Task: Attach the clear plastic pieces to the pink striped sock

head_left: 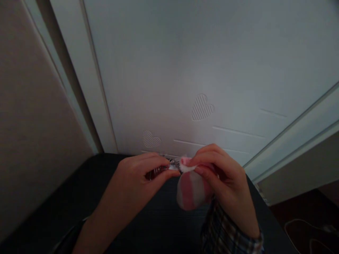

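Observation:
Just above the dark surface, both of my hands meet near the middle. My left hand [144, 171] pinches a small shiny, clear item [174, 164] between thumb and fingers; it looks like crinkled plastic, but its exact shape is unclear. My right hand [221, 171] is closed on a pink and white striped cloth item [191, 190], whose rounded end hangs below the fingers. The upper edge of the cloth touches or nearly touches the clear item between the fingertips.
A dark tabletop [159, 218] lies under my hands. Behind it stands a white panel [164, 70] with engraved hearts and lines. A beige wall [34, 123] is at the left. A white cable [299, 221] lies at the lower right.

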Tool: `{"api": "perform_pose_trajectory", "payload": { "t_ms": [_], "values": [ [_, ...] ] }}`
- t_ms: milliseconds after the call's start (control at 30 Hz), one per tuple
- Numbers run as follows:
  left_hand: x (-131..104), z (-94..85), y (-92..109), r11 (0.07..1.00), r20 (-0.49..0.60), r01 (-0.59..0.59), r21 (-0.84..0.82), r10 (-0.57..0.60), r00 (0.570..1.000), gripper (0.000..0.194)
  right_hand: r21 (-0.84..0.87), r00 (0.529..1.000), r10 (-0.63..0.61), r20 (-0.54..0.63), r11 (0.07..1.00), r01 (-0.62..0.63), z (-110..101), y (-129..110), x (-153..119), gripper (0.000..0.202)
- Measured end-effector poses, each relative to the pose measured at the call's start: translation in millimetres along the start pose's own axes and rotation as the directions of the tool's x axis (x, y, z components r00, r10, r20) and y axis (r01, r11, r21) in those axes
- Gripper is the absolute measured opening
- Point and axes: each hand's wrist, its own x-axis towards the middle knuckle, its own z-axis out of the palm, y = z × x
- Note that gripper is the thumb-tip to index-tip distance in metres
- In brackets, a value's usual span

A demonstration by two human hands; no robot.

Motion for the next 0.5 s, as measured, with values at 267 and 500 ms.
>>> {"api": "perform_pose_trajectory", "payload": {
  "t_ms": [267,500],
  "values": [
    [-0.1,-7.1,4.8,0.999,-0.113,0.04,-0.003,-0.04,0.993,0.016,0.019,0.996,0.035,0.084,0.999,-0.037,-0.9,1.5,1.3,0.019],
    [4.1,-7.7,8.2,0.998,-0.105,0.046,-0.053,-0.051,0.993,0.019,0.059,0.994,0.056,0.094,0.996,-0.062,-3.3,5.9,2.9,0.015]
  ]
}}
